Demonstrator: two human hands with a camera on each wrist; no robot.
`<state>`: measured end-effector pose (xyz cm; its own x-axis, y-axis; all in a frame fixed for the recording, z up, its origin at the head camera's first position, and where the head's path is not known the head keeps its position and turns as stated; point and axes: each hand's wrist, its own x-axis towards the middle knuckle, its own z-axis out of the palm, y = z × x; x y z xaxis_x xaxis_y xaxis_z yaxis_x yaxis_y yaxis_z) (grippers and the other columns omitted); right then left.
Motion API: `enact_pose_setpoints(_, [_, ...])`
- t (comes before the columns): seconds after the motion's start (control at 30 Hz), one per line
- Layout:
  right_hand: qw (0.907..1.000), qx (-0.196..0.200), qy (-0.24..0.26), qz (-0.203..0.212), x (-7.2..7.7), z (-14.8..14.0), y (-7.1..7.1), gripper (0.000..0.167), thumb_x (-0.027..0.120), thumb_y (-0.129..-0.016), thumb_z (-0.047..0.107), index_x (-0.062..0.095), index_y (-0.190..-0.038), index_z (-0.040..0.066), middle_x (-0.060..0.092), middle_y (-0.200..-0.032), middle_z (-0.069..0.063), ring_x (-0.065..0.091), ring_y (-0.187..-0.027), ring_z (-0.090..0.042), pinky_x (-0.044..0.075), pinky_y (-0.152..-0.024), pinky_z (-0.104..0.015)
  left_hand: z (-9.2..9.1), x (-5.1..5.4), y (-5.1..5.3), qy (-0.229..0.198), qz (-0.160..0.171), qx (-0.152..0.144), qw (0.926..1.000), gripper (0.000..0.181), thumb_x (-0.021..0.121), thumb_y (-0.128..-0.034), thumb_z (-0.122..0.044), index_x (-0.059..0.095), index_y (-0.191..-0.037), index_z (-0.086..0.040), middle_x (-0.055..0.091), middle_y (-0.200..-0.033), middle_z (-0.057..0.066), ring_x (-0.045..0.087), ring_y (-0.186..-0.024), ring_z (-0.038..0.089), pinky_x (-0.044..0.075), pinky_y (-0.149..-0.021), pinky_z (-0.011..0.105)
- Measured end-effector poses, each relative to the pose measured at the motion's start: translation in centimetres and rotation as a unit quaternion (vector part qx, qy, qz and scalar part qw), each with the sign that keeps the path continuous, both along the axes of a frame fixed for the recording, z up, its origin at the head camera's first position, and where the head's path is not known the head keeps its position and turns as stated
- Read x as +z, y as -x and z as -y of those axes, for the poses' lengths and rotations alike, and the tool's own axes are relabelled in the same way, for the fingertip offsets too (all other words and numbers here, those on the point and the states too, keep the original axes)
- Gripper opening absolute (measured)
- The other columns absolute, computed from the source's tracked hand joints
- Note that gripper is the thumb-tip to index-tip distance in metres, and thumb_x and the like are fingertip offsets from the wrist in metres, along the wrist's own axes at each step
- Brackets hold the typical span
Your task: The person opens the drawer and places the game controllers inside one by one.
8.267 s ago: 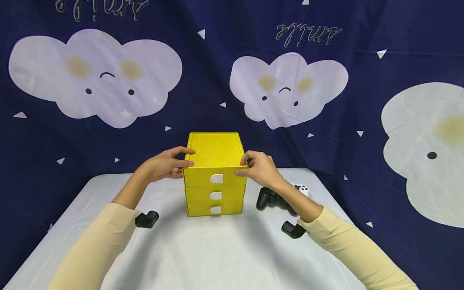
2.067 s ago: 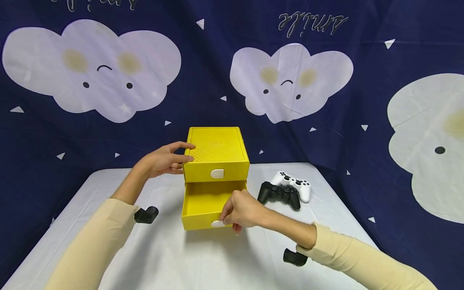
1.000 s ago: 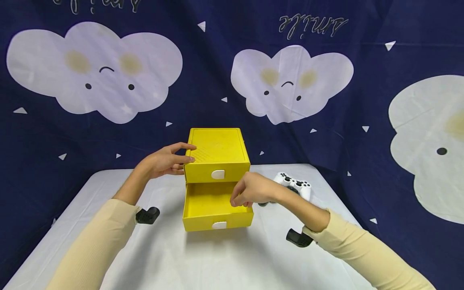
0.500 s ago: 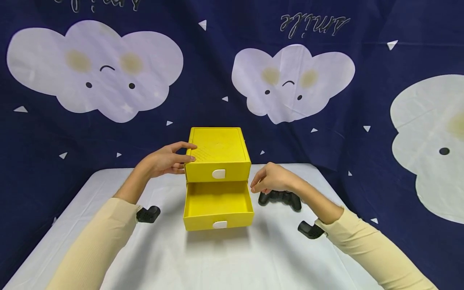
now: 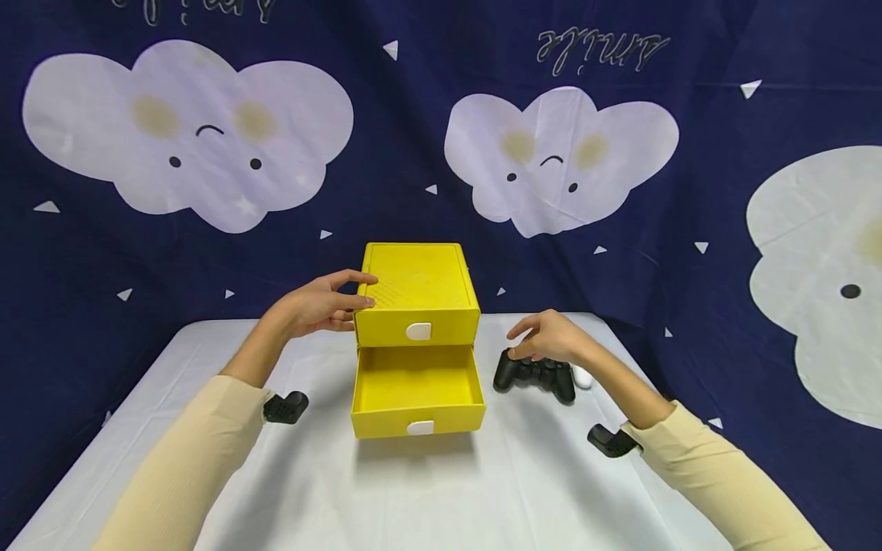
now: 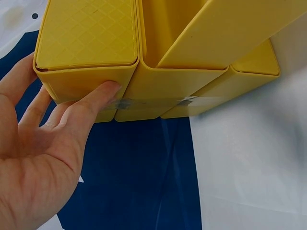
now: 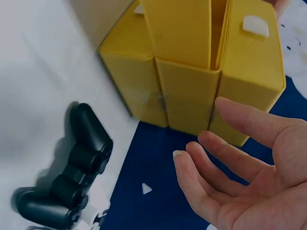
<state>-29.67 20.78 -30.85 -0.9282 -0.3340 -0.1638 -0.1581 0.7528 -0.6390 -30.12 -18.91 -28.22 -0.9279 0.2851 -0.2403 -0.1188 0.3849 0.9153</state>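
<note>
Centrally on the white-covered table [image 5: 448, 505] stands a yellow drawer unit [image 5: 422, 275], middle drawer [image 5: 416, 380] pulled out, its bare floor showing; the left hand [image 5: 315, 308], fingers spread, touches its top-left edge; the right hand [image 5: 556, 337], loosely parted, hovers near a black game controller [image 5: 534, 375].

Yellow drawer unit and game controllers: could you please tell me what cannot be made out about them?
White controller: head view, mostly hidden by the right hand; right wrist view, cut off by the bottom edge.
Bottom drawer: head view, front hidden behind the pulled-out middle drawer.
Middle drawer's front: right wrist view, beyond the top edge.
Top drawer: inside hidden by its closed front.
</note>
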Motion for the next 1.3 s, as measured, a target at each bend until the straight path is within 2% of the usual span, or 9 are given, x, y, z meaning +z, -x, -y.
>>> enact_pose_setpoints(0.1, [0.9998, -0.015, 0.007, -0.005, -0.7, -0.9, 0.4, 0.045, 0.083, -0.083, 0.021, 0.071, -0.122, 0.003, 0.076, -0.104, -0.014, 0.073, -0.090, -0.027, 0.063, -0.079, -0.038, 0.0, 0.0, 0.1, -0.001, 0.002, 0.001, 1.0000, 0.065, 0.069, -0.0986, -0.026, 0.039, -0.156, -0.024, 0.047, -0.149, 0.016, 0.064, -0.106, 0.023, 0.053, -0.106, 0.046])
enact_pose_setpoints(0.27, [0.9992, -0.030, 0.004, -0.026, -1.5, -2.0, 0.7, 0.049, 0.083, -0.082, 0.020, 0.069, -0.124, 0.000, 0.076, -0.101, -0.015, 0.070, -0.080, -0.020, 0.061, -0.072, -0.033, -0.1, 0.0, 0.1, -0.001, 0.003, 0.002, 1.0000, 0.065, 0.069, -0.0983, -0.026, 0.039, -0.156, -0.024, 0.046, -0.151, 0.015, 0.064, -0.108, 0.023, 0.052, -0.106, 0.046])
enact_pose_setpoints(0.37, [0.9987, -0.036, 0.006, -0.037, -2.0, -2.6, 0.7, 0.051, 0.084, -0.082, 0.019, 0.067, -0.125, -0.004, 0.075, -0.105, -0.019, 0.068, -0.080, -0.018, 0.060, -0.072, -0.034, -0.1, 0.0, 0.1, 0.001, 0.002, 0.003, 1.0000, 0.065, 0.069, -0.0981, -0.027, 0.039, -0.156, -0.024, 0.047, -0.150, 0.015, 0.064, -0.107, 0.023, 0.052, -0.106, 0.046])
enact_pose_setpoints(0.6, [0.9971, -0.055, 0.005, -0.052, -3.6, -4.3, 0.9, 0.059, 0.084, -0.081, 0.021, 0.063, -0.130, -0.006, 0.068, -0.120, -0.026, 0.068, -0.089, -0.022, 0.059, -0.077, -0.034, 0.0, 0.1, 0.0, 0.000, 0.000, -0.001, 1.0000, 0.065, 0.069, -0.0984, -0.027, 0.039, -0.156, -0.024, 0.047, -0.149, 0.016, 0.064, -0.101, 0.021, 0.051, -0.107, 0.047])
enact_pose_setpoints(0.8, [0.9945, -0.077, -0.030, -0.064, -5.0, -5.6, 1.0, 0.063, 0.084, -0.080, 0.027, 0.063, -0.131, -0.004, 0.060, -0.134, -0.030, 0.065, -0.101, -0.031, 0.053, -0.091, -0.046, 0.0, 0.0, 0.0, -0.001, -0.002, -0.001, 1.0000, 0.064, 0.069, -0.0983, -0.027, 0.040, -0.155, -0.024, 0.045, -0.151, 0.015, 0.062, -0.103, 0.022, 0.050, -0.108, 0.048])
enact_pose_setpoints(1.0, [0.9924, -0.097, -0.034, -0.068, -6.2, -6.4, 1.1, 0.066, 0.084, -0.077, 0.027, 0.062, -0.132, -0.003, 0.063, -0.127, -0.030, 0.060, -0.099, -0.032, 0.050, -0.094, -0.049, 0.1, 0.0, 0.0, 0.002, -0.004, -0.002, 1.0000, 0.064, 0.069, -0.0981, -0.028, 0.040, -0.155, -0.024, 0.044, -0.152, 0.015, 0.061, -0.103, 0.022, 0.050, -0.108, 0.048])
enact_pose_setpoints(1.13, [0.9909, -0.109, -0.034, -0.071, -6.9, -6.7, 1.3, 0.069, 0.084, -0.078, 0.029, 0.061, -0.136, 0.000, 0.059, -0.136, -0.031, 0.058, -0.117, -0.044, 0.046, -0.103, -0.058, 0.1, 0.0, 0.0, 0.002, -0.005, -0.004, 1.0000, 0.064, 0.069, -0.0982, -0.028, 0.040, -0.155, -0.024, 0.045, -0.151, 0.015, 0.061, -0.098, 0.021, 0.050, -0.108, 0.048])
enact_pose_setpoints(1.2, [0.9904, -0.116, -0.035, -0.066, -7.2, -6.8, 1.4, 0.070, 0.083, -0.080, 0.030, 0.059, -0.138, 0.002, 0.053, -0.143, -0.032, 0.051, -0.129, -0.050, 0.042, -0.108, -0.062, 0.1, 0.0, 0.0, 0.002, -0.005, -0.005, 1.0000, 0.064, 0.069, -0.0982, -0.028, 0.040, -0.155, -0.024, 0.045, -0.150, 0.015, 0.061, -0.096, 0.020, 0.050, -0.108, 0.049])
enact_pose_setpoints(1.3, [0.9900, -0.124, -0.035, -0.057, -7.8, -7.0, 1.6, 0.072, 0.082, -0.081, 0.031, 0.056, -0.141, 0.002, 0.046, -0.148, -0.033, 0.042, -0.136, -0.054, 0.038, -0.111, -0.065, 0.1, 0.0, 0.0, 0.002, -0.006, -0.006, 1.0000, 0.064, 0.069, -0.0984, -0.027, 0.039, -0.156, -0.024, 0.045, -0.150, 0.016, 0.061, -0.095, 0.020, 0.050, -0.108, 0.048])
